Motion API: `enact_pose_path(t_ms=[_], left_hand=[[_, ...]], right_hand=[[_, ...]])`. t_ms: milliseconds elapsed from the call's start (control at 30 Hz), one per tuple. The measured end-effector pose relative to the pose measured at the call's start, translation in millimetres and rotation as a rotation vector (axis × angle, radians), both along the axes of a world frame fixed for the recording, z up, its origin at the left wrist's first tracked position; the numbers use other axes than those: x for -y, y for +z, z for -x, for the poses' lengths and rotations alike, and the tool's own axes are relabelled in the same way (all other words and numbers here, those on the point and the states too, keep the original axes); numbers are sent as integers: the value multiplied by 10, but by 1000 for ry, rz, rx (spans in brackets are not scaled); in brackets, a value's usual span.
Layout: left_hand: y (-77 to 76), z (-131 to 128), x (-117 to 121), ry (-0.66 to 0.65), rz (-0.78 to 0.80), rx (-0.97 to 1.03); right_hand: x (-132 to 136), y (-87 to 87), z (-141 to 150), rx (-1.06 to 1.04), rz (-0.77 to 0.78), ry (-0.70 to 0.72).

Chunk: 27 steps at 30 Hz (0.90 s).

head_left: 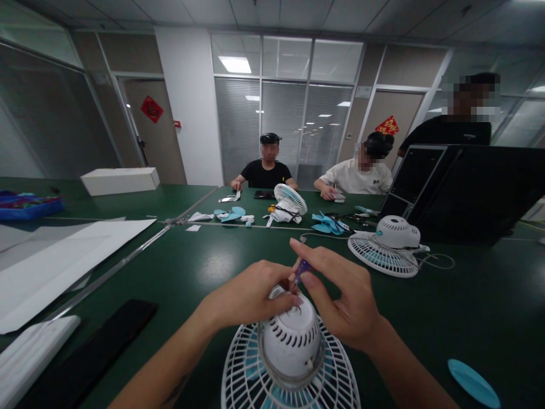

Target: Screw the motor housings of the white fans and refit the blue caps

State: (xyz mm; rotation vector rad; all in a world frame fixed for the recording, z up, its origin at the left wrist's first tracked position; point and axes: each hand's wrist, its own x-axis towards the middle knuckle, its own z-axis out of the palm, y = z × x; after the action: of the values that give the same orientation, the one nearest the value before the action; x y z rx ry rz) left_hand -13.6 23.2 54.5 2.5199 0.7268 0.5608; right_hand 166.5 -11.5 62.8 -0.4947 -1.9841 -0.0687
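Observation:
A white desk fan (289,346) lies face down on the green table in front of me, its rounded motor housing upward. Blue blades show through the slots of its grille. My right hand (344,289) pinches a small purple-handled screwdriver (302,268), which tilts with its tip down at the top of the housing. From the other side, my left hand (259,289) grips the top of the housing, thumb across it and fingertips close to the screwdriver's shaft. Those fingers hide the exact spot where the tip meets the fan.
Another white fan (387,250) lies at the right beside a large black case (464,193). A fan head (290,200) and blue blades (328,222) lie farther back. A blue oval piece (473,383) sits front right, a black strip (102,341) left. Several people are beyond.

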Motion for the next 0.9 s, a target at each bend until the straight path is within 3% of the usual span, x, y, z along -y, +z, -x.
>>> enact_pose_path(t_ms=[133,333,467,567,667,767,900], left_hand=[[-58,-28,-20,21,-30,3],[-95,-33,-22,25,-68,35],[-62,-40,-1,40,26,41],[-31,-41,9,54,62,13],[-7,-39,11,30,52,-2],[1,-40,10,6,18,-6],[-12,-44,5,3,-8,3]], right_hand=[[-35,-13,6,-4,-74,-120],[-33,-65,14,23,4,-26],[-6,-98,-17,-260,63,-41],[24,14,-134,-520,88,-61],[-4,111,-370,-581,188,-188],[-122,-35,-667,-377,412,-380],[-244,-613,-982,213,705,-637]])
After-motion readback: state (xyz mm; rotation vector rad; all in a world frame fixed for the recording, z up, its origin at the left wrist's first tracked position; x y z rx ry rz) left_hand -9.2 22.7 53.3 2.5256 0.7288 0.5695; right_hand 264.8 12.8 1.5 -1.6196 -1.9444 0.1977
